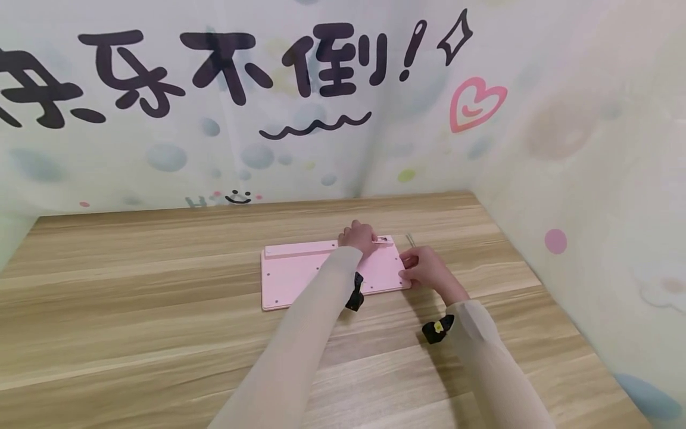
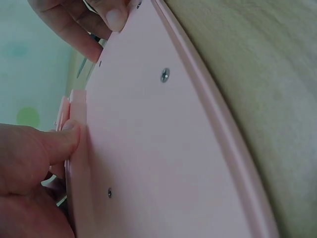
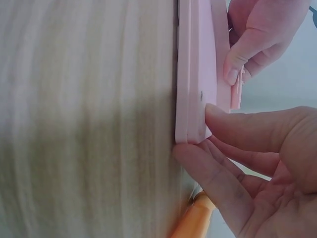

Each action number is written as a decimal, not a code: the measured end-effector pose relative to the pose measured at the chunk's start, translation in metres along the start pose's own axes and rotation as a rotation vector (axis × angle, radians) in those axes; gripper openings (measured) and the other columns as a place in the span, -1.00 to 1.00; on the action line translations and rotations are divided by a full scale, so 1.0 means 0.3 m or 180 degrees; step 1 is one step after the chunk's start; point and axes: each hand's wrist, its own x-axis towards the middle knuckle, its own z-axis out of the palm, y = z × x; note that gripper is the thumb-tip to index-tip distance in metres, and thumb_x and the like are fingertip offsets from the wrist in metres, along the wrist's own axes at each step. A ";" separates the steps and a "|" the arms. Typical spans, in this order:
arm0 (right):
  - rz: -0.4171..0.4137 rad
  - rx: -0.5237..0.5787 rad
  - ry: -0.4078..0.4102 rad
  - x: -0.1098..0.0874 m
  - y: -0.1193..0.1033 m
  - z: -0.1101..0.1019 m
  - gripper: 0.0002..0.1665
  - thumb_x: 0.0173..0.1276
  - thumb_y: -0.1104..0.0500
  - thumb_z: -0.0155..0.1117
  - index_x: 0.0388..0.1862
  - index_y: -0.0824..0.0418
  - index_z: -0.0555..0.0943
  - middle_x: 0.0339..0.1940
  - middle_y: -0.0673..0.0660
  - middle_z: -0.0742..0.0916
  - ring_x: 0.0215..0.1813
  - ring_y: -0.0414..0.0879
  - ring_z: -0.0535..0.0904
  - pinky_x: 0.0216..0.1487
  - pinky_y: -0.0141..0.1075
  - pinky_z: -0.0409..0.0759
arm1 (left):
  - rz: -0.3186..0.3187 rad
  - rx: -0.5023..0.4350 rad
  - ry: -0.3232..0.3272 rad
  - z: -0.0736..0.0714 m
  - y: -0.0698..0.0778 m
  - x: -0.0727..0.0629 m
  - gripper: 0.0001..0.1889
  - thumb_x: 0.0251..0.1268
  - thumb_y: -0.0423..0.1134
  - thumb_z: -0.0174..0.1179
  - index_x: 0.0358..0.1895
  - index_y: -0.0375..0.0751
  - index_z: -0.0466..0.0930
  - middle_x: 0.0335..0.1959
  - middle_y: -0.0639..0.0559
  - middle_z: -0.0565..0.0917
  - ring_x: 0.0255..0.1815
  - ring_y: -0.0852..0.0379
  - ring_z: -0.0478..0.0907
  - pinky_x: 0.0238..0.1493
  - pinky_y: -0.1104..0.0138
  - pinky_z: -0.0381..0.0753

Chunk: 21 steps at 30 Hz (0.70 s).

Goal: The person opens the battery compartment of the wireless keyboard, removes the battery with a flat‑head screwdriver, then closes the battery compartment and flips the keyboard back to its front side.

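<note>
Pink and flat, the board (image 1: pixel 300 274) is lying on the wooden bench (image 1: pixel 134 316) near the middle of the head view, its raised bar (image 1: pixel 300 248) running along the 12 o'clock edge. The left hand (image 1: pixel 358 238) is gripping that bar at the board's 1 o'clock; the right hand (image 1: pixel 427 268) is pinching the board's edge at 3 o'clock. A thin rod (image 1: pixel 409 240) is lying just beyond it at 2 o'clock.

From the left wrist, the left thumb is pressing on the bar at 8 o'clock, the right hand is holding the edge at 11, and screws (image 2: pixel 165 75) are dotting the board.

From the right wrist, the right thumb and fingers are squeezing a corner at 4 o'clock, while an orange handle (image 3: pixel 194 218) is showing at 5.
</note>
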 end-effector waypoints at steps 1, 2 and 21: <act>0.0028 -0.0003 0.0010 -0.002 -0.002 -0.001 -0.59 0.13 0.39 0.30 0.00 0.44 0.51 -0.22 0.28 0.63 -0.35 -0.06 0.55 -0.41 -0.29 0.61 | 0.0009 -0.0023 -0.0001 -0.001 0.000 0.000 -0.80 0.25 -0.17 0.15 -0.08 -0.03 0.62 0.00 -0.05 0.41 -0.04 -0.02 0.35 0.06 0.12 0.30; 0.0047 -0.0008 0.0018 -0.003 -0.002 -0.001 -0.59 0.13 0.39 0.31 0.00 0.43 0.52 -0.22 0.28 0.63 -0.35 -0.06 0.54 -0.41 -0.29 0.61 | 0.0019 -0.0039 -0.0005 -0.001 -0.002 0.002 -0.80 0.25 -0.17 0.16 -0.08 -0.03 0.62 0.00 -0.05 0.42 -0.04 -0.02 0.35 0.06 0.12 0.30; 0.0002 0.0066 0.0063 -0.014 -0.008 -0.003 -0.57 0.12 0.42 0.30 0.01 0.46 0.50 -0.21 0.31 0.63 -0.36 -0.06 0.57 -0.41 -0.29 0.62 | 0.0289 -0.0708 0.0147 -0.017 -0.043 0.014 -0.92 0.06 -0.30 0.31 -0.39 -0.17 0.61 -0.28 0.04 0.59 -0.22 0.11 0.46 -0.18 0.30 0.46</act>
